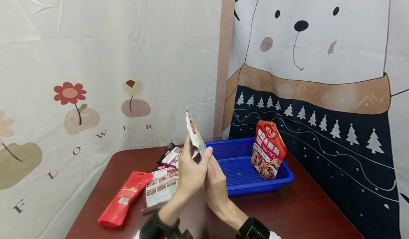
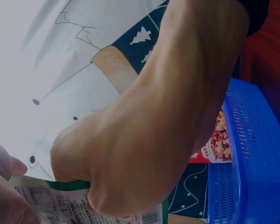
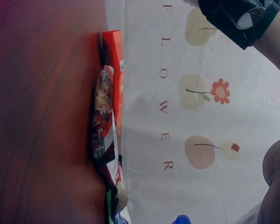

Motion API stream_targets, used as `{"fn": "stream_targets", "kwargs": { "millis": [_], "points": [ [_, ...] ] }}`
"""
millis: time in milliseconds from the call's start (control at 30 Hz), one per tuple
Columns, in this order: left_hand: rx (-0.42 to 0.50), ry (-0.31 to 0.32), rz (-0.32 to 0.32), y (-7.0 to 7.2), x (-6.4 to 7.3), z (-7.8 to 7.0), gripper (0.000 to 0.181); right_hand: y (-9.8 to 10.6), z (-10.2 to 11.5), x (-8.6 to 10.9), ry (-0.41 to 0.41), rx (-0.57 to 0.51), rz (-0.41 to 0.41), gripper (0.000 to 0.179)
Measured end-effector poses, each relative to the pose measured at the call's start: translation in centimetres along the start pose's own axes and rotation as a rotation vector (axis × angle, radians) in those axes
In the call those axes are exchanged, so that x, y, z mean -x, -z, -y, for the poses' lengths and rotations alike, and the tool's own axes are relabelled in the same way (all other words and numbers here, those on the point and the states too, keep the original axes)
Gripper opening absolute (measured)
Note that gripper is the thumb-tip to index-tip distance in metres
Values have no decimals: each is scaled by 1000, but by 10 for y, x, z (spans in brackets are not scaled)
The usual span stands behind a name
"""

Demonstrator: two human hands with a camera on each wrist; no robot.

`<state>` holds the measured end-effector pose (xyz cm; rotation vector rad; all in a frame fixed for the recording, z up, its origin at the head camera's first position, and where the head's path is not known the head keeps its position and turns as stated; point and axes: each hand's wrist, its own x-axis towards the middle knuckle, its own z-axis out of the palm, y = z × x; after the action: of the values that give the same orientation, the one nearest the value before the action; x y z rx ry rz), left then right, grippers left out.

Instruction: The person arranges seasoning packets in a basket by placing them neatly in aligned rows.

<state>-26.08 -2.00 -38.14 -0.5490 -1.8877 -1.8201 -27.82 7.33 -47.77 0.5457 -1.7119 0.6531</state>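
Observation:
A flat food packet (image 1: pixel 195 132) is held upright between both hands above the table, seen almost edge-on in the head view. My left hand (image 1: pixel 191 169) grips its near side, thumb laid toward the packet's lower edge. On the other side, my right hand (image 1: pixel 215 182) holds the lower part, close against the left. In the left wrist view, the packet (image 2: pixel 67 203) shows small printed text, a barcode and a green border. The right hand (image 2: pixel 126 154) covers part of it there, while left-hand fingers (image 2: pixel 4 191) pinch the opposite edge.
A blue basket (image 1: pixel 255 188) stands at the back right, with a red food pouch (image 1: pixel 270 150) upright inside. To the left lie a red packet (image 1: pixel 126 198), a white-backed packet (image 1: pixel 161 189) and a dark-edged packet (image 1: pixel 172 156). Printed cloth (image 1: pixel 143 54) hangs behind the table.

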Motion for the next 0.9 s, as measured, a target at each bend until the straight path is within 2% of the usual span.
{"fn": "stream_targets", "kwargs": {
  "millis": [167, 400, 600, 767, 900],
  "points": [
    [-5, -31, 5, 1, -1, 1, 72, -1, -1, 1, 9, 56, 49, 70],
    [-58, -9, -23, 2, 0, 6, 45, -2, 2, 3, 14, 123, 80, 74],
    [-108, -43, -72, 3, -2, 10, 40, -3, 5, 5, -18, 152, 117, 73],
    [-67, -61, -67, 7, -5, 10, 39, -3, 5, 5, -22, 158, 114, 77],
    [-50, -56, -46, 11, -10, 9, 39, -3, 2, 3, -13, 115, 124, 79]
  ]
}}
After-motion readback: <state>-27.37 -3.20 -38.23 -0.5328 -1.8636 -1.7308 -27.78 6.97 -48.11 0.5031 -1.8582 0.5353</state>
